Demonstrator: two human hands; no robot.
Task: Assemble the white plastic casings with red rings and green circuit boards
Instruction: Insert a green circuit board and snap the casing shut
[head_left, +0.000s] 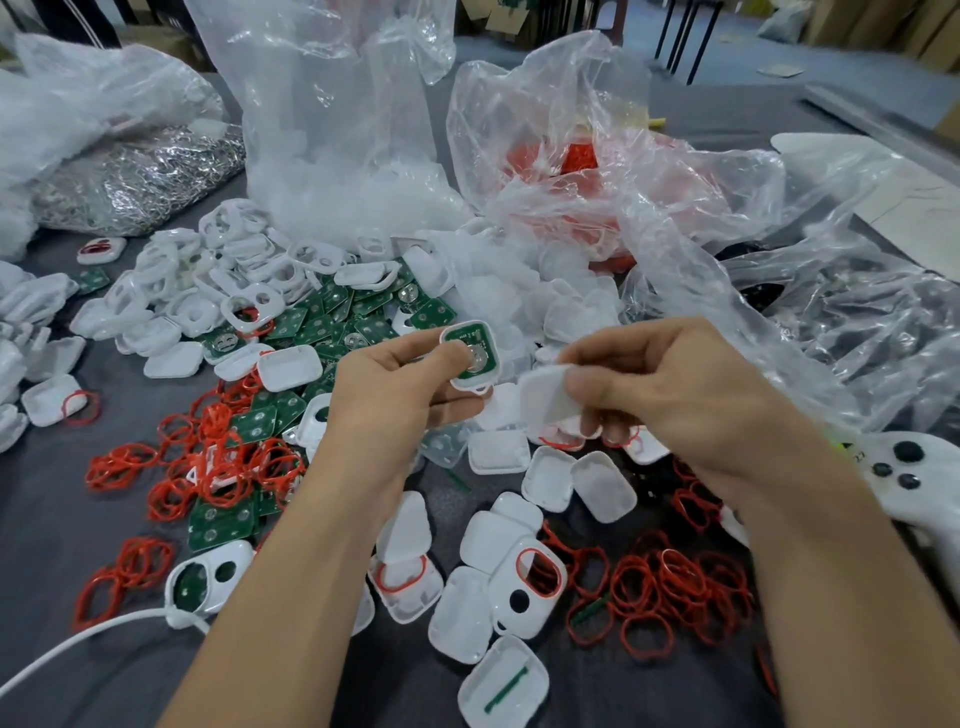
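left hand (395, 387) grip: pinches rounded white plastic casing half (467, 386) with square green circuit board (470, 343) seated inside, raised over grey bench (57, 519) | right hand (675, 384) grip: pinches plain white plastic casing lid (545, 400), just beside | loose red rubber rings (660, 592): heaped on bench below

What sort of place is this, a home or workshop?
Probably an assembly workshop: heaps of white casings, red rings and green circuit boards cover the table, plastic bags of parts stand behind; the left hand holds a board-fitted casing, the right hand a cover.
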